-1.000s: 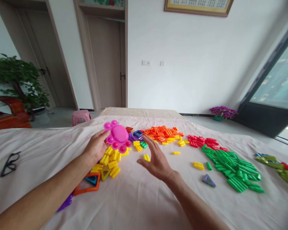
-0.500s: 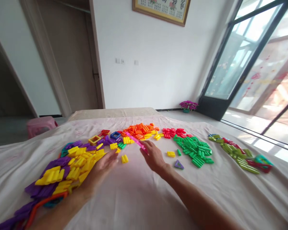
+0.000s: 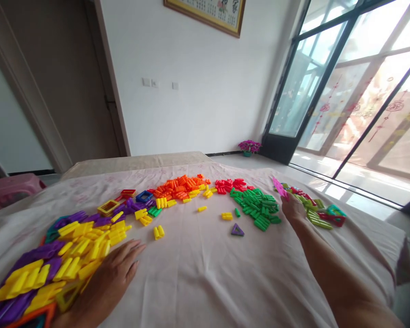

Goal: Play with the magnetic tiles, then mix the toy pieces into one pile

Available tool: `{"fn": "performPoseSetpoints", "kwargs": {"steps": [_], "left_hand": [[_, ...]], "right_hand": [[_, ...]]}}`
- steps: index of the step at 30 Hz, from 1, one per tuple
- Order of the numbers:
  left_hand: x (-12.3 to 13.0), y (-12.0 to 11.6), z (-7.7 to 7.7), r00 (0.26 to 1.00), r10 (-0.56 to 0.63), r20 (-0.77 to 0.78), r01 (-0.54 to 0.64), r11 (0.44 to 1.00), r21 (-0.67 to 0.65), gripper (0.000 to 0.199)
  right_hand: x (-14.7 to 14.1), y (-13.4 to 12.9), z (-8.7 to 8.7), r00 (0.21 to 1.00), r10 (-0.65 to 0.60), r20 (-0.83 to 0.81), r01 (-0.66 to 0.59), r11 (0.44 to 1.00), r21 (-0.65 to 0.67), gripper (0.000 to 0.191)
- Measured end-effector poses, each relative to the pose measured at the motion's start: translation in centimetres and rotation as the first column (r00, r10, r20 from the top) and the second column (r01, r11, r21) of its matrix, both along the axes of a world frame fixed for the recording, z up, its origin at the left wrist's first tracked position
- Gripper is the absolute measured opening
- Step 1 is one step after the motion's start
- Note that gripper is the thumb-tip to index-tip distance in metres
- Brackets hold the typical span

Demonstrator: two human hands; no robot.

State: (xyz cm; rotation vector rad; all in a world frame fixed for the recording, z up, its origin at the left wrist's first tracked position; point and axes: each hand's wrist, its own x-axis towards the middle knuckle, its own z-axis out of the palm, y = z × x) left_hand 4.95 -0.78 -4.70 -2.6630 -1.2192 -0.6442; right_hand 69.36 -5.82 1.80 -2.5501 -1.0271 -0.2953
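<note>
My right hand [image 3: 293, 207] is closed on a long, flat pink plastic piece [image 3: 279, 187], between the green pile and the lime-green pieces at the right. My left hand [image 3: 114, 271] rests at the near edge of the yellow plastic pieces [image 3: 85, 241], palm down with its fingers stretched out and nothing in them. Purple pieces [image 3: 37, 255] lie beneath and around the yellow ones. A joined pair of yellow tubes [image 3: 159, 232] is just beyond my left fingertips. The green pieces [image 3: 258, 207] form a heap left of my right hand.
Orange pieces [image 3: 179, 186] and red pieces [image 3: 230, 185] are heaped at the back. Lime-green pieces [image 3: 317, 218] lie at the right. A purple triangle frame [image 3: 237, 230] and a few yellow pieces are scattered mid-cloth [image 3: 198, 273]. Square frames, one blue [image 3: 144, 196], sit at the left back.
My right hand has carried the pink piece from the middle over to the right, past the green heap. My left hand has drawn back towards me. The view has turned right.
</note>
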Motion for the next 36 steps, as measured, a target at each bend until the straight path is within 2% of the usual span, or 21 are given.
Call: {"fn": "performPoseSetpoints", "kwargs": {"steps": [3, 7, 11, 14, 18, 21, 23, 25, 26, 27, 28, 30, 33, 36], "left_hand": [[-0.1, 0.0, -0.2, 1.000, -0.004, -0.007, 0.005, 1.000, 0.029, 0.039], [0.0, -0.2, 0.2, 1.000, -0.006, -0.007, 0.006, 0.999, 0.032, 0.039], [0.1, -0.5, 0.6, 1.000, -0.001, 0.004, 0.001, 1.000, 0.023, 0.038], [0.1, -0.4, 0.7, 1.000, -0.007, 0.002, 0.007, 1.000, 0.025, 0.039], [0.2, -0.2, 0.5, 1.000, -0.009, 0.001, 0.009, 0.999, 0.041, 0.040], [0.2, -0.1, 0.4, 1.000, -0.011, 0.000, 0.010, 0.999, 0.049, 0.040], [0.2, -0.1, 0.4, 1.000, -0.014, 0.000, 0.014, 0.998, 0.063, 0.039], [0.1, -0.1, 0.4, 1.000, -0.021, 0.001, 0.021, 0.996, 0.086, 0.039], [0.1, -0.1, 0.3, 1.000, -0.027, 0.003, 0.026, 0.995, 0.100, 0.038], [0.1, -0.1, 0.3, 1.000, -0.031, 0.007, 0.030, 0.993, 0.112, 0.038], [0.0, -0.1, 0.3, 0.999, -0.034, 0.013, 0.032, 0.992, 0.121, 0.038], [0.0, -0.1, 0.1, 0.999, -0.038, 0.029, 0.034, 0.990, 0.133, 0.038], [-0.1, 0.1, -0.3, 0.998, -0.035, 0.051, 0.027, 0.989, 0.148, 0.038], [-0.3, 0.5, -1.0, 0.999, -0.021, 0.042, 0.014, 0.985, 0.173, 0.038]], "right_hand": [[1.8, -0.1, -1.3, 0.998, -0.006, -0.058, 0.003, 0.999, -0.050, 0.046], [1.8, 0.4, -2.9, 0.996, 0.083, -0.043, -0.086, 0.995, -0.056, 0.045], [-0.1, 0.8, -3.0, 0.977, 0.214, -0.018, -0.215, 0.974, -0.065, 0.047], [-2.9, 0.9, -2.6, 0.947, 0.318, -0.040, -0.320, 0.946, -0.050, 0.046], [-8.6, 0.8, -2.5, 0.871, 0.487, -0.072, -0.483, 0.874, 0.056, 0.045], [-13.0, 0.5, -2.4, 0.738, 0.663, -0.123, -0.649, 0.748, 0.135, 0.044], [-15.0, 0.6, -2.2, 0.633, 0.752, -0.183, -0.731, 0.658, 0.180, 0.045], [-15.3, 1.1, -1.9, 0.586, 0.782, -0.213, -0.751, 0.623, 0.220, 0.047], [-14.8, 1.6, -1.7, 0.609, 0.768, -0.199, -0.730, 0.641, 0.236, 0.048], [-13.9, 2.3, -1.4, 0.668, 0.726, -0.163, -0.685, 0.686, 0.244, 0.048], [-12.6, 3.1, -1.2, 0.746, 0.656, -0.117, -0.617, 0.746, 0.250, 0.049], [-9.4, 4.9, -0.6, 0.914, 0.405, -0.042, -0.387, 0.897, 0.215, 0.049], [-4.7, 7.3, 0.0, 0.973, 0.227, -0.041, -0.215, 0.958, 0.190, 0.047], [-1.5, 8.9, -0.1, 0.990, 0.128, -0.064, -0.118, 0.983, 0.143, 0.045]]}}
